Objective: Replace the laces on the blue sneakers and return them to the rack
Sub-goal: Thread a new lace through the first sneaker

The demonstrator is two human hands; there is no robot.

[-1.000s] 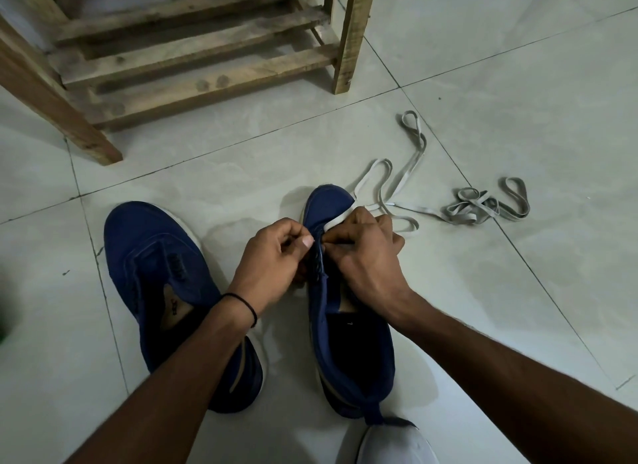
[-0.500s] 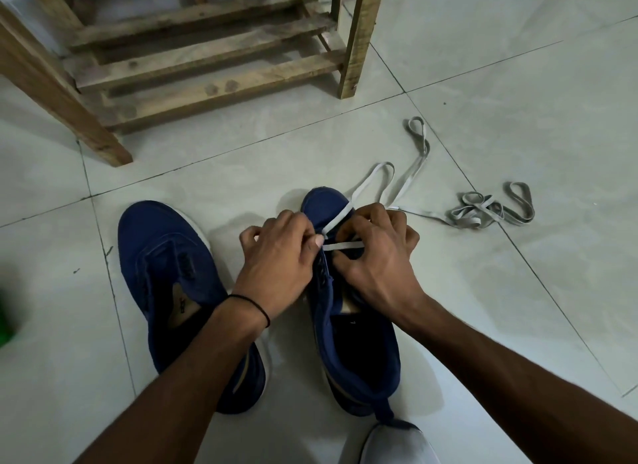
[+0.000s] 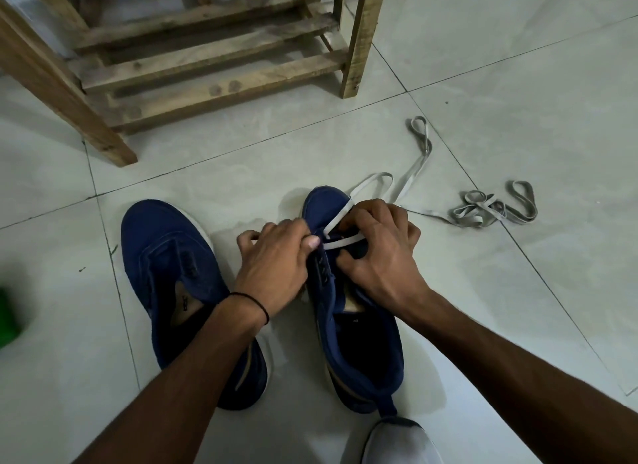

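Observation:
Two blue sneakers stand on the tiled floor, toes pointing away from me. The left sneaker [image 3: 179, 277] has no lace. Both hands work over the front of the right sneaker [image 3: 359, 346]. My left hand [image 3: 276, 260] pinches a white lace [image 3: 340, 241] at the eyelets on the shoe's left side. My right hand [image 3: 379, 249] curls over the right side and grips the same lace. That lace runs across the lowest eyelets, and its free end loops away over the floor behind the toe.
A wooden slatted rack [image 3: 207, 66] stands behind the shoes. A bundled grey lace [image 3: 493, 209] lies on the floor to the right. A green object [image 3: 8, 317] shows at the left edge, a grey shape [image 3: 400, 443] at the bottom.
A stretch of white lace now lies across the front eyelets between my hands, where earlier my fingers were bunched over them. My left hand has moved forward over the shoe's left side.

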